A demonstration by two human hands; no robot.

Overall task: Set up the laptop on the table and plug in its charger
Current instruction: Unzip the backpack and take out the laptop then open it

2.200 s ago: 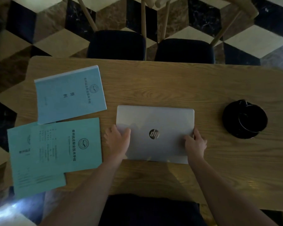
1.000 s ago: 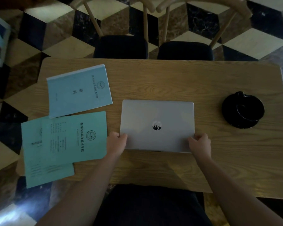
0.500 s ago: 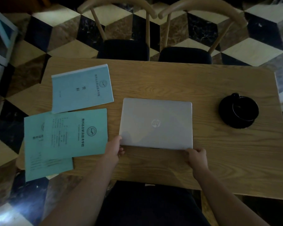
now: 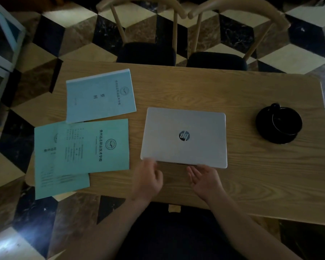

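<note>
A closed silver laptop point(image 4: 184, 128) with a round dark logo lies flat near the middle of the wooden table point(image 4: 251, 175). My left hand point(image 4: 147, 178) is at the laptop's near left corner, fingers curled and blurred, touching its front edge. My right hand point(image 4: 204, 178) is palm up just before the middle of the front edge, fingertips at or under the lid's rim. Neither hand clearly grips the laptop. No charger or cable shows in the head view.
Two teal booklets point(image 4: 86, 147) overlap at the table's near left, and a pale blue booklet point(image 4: 99, 94) lies behind them. A black cup on a black saucer point(image 4: 280, 123) stands at the right. Two wooden chairs point(image 4: 148, 51) with dark seats face the far edge.
Both hands let go of the laptop's sides and came together at its front edge; the right hand turned palm up. The laptop was slid further from me and now lies still.
</note>
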